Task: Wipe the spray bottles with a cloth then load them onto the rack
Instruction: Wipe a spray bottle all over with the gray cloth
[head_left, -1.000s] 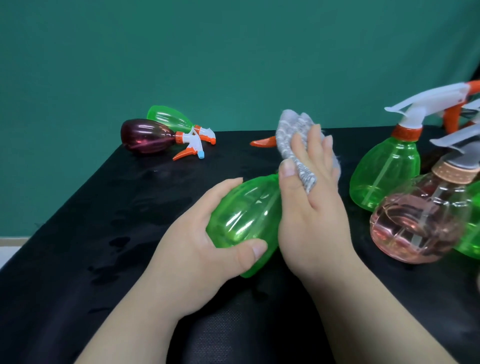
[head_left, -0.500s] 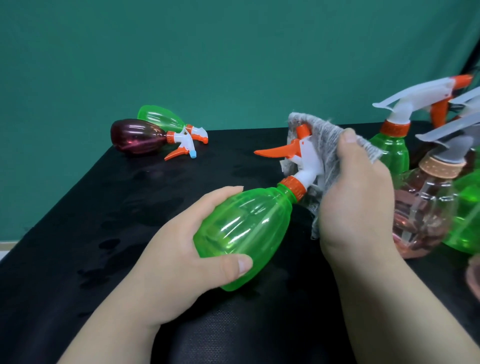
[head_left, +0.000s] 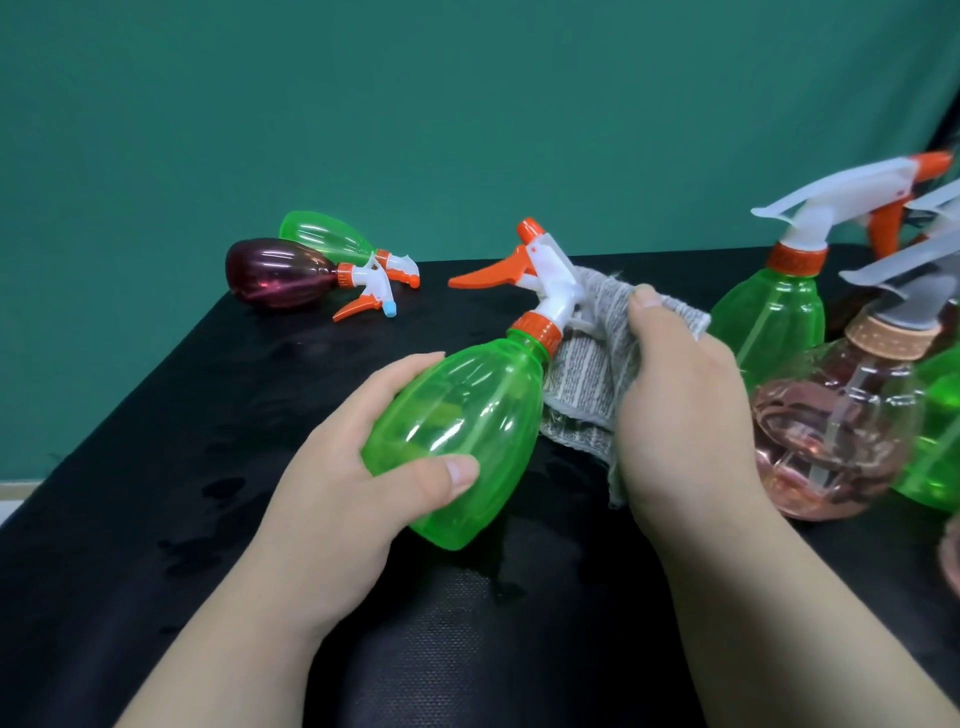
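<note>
A person's two bare hands work over a table (head_left: 156, 467) covered in black cloth, with a plain teal wall (head_left: 363, 104) behind it.

The left hand (head_left: 332, 483) grips a green spray bottle (head_left: 462, 415) round its lower body. The fingers wrap the far side and the thumb presses the near side. The bottle is tilted, with its base towards the person. Its white sprayer head (head_left: 550, 283), fitted with an orange trigger, points up and away. The base hangs low over the table, and I cannot tell whether it touches.

The right hand (head_left: 680, 410) clutches a bunched grey cloth (head_left: 587, 374), with the thumb on top of the folds. The cloth lies against the bottle's neck and the back of the sprayer head, and one corner hangs down towards the table.

At the far left of the table, well apart from the hands, two bottles lie on their sides, touching. One is a second green bottle (head_left: 322, 236) and in front of it is a dark purple bottle (head_left: 275, 273).

To the right, just beyond the right hand, an upright green bottle (head_left: 769, 317) stands behind a pink round bottle (head_left: 831, 431). More bottles crowd the right edge, cut off by the frame, so their number is unclear.

Darker blotches that may be wet marks dot the table's left side.
</note>
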